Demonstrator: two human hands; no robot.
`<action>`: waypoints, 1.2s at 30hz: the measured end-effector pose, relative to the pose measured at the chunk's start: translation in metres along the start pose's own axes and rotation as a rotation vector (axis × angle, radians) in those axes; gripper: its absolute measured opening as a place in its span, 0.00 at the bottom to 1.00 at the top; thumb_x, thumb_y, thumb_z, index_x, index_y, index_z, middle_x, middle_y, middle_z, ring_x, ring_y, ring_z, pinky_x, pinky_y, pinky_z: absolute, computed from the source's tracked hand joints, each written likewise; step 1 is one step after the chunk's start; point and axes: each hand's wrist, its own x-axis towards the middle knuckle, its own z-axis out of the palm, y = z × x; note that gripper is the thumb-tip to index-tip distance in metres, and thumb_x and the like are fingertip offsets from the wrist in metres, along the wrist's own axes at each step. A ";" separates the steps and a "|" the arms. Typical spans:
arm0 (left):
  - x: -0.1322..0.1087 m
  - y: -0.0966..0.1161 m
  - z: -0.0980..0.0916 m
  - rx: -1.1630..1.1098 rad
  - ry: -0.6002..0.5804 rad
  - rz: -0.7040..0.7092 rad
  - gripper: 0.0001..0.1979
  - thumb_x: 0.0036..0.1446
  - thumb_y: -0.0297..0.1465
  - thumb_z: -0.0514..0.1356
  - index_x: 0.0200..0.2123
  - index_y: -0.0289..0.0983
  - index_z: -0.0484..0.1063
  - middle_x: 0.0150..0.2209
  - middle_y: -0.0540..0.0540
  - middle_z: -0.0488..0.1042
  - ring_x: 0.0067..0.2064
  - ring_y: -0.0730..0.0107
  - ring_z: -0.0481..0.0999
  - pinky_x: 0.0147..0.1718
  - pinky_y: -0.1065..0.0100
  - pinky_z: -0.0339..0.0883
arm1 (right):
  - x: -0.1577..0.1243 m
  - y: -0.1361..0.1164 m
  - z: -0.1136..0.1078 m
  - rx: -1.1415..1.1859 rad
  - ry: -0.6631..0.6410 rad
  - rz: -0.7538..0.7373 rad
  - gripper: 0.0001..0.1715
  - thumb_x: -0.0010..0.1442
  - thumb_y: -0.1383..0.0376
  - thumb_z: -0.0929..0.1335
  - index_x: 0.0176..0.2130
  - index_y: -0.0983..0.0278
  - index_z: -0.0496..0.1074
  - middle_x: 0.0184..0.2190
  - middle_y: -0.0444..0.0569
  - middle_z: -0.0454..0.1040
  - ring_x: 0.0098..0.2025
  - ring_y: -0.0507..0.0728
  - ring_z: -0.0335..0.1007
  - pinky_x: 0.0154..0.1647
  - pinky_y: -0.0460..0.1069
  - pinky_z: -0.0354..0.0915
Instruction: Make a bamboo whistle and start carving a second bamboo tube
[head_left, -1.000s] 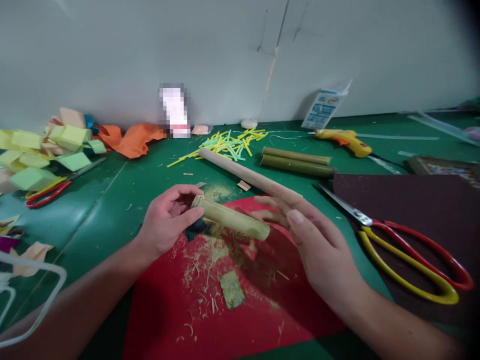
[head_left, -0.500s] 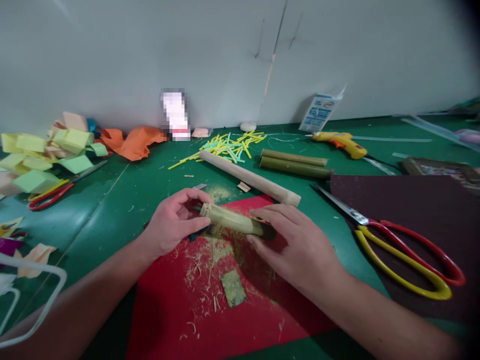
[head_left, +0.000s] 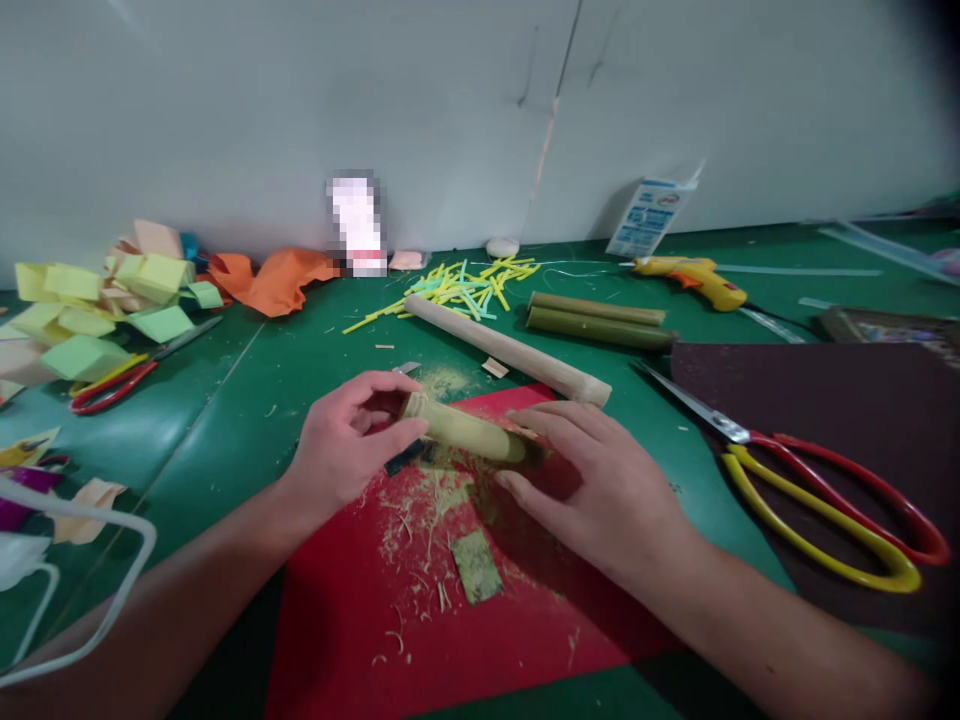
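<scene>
A short pale-green bamboo tube [head_left: 465, 430] is held slanting over the red sheet [head_left: 450, 660]. Its left end is pinched between the thumb and fingers of my left hand [head_left: 341, 440]. Around its darker right end curl the thumb and fingers of my right hand [head_left: 592, 470], which hide part of it. Below lies a small rectangle of worn, dust-covered sandpaper [head_left: 477, 567], with shavings and powder scattered about. Behind my left hand a blade tip [head_left: 407, 368] shows, and a dark object [head_left: 405, 457] lies partly hidden under the tube.
A long pale stick [head_left: 510, 350] and two bamboo pieces [head_left: 600, 320] lie behind my hands. Large scissors [head_left: 750, 440] rest at right on dark paper [head_left: 810, 390]. A yellow glue gun [head_left: 697, 280], cut straws [head_left: 465, 285] and folded paper pieces [head_left: 112, 300] lie farther off.
The bamboo tube has turned slightly in my hands, with a smoother side now facing up. The whole view has shifted a little, so the table things appear farther right.
</scene>
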 end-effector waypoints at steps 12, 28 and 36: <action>0.007 0.002 -0.002 -0.001 0.108 -0.116 0.15 0.53 0.42 0.65 0.35 0.36 0.76 0.23 0.51 0.72 0.19 0.79 0.66 0.17 0.76 0.62 | -0.001 0.002 0.009 0.037 -0.075 -0.006 0.18 0.58 0.67 0.67 0.49 0.61 0.70 0.43 0.52 0.77 0.45 0.61 0.74 0.44 0.57 0.72; -0.005 0.027 -0.011 0.209 0.207 0.304 0.09 0.51 0.36 0.68 0.35 0.40 0.76 0.31 0.50 0.74 0.29 0.73 0.70 0.28 0.69 0.66 | -0.001 -0.006 0.003 0.154 -0.022 -0.039 0.20 0.62 0.65 0.64 0.54 0.61 0.67 0.47 0.52 0.77 0.49 0.61 0.73 0.49 0.57 0.70; -0.016 0.030 -0.008 0.212 0.170 0.336 0.10 0.53 0.35 0.68 0.39 0.41 0.75 0.34 0.49 0.74 0.31 0.71 0.72 0.30 0.68 0.68 | -0.002 -0.002 0.004 0.199 -0.027 -0.027 0.19 0.62 0.66 0.63 0.54 0.60 0.66 0.45 0.51 0.77 0.48 0.59 0.74 0.48 0.56 0.70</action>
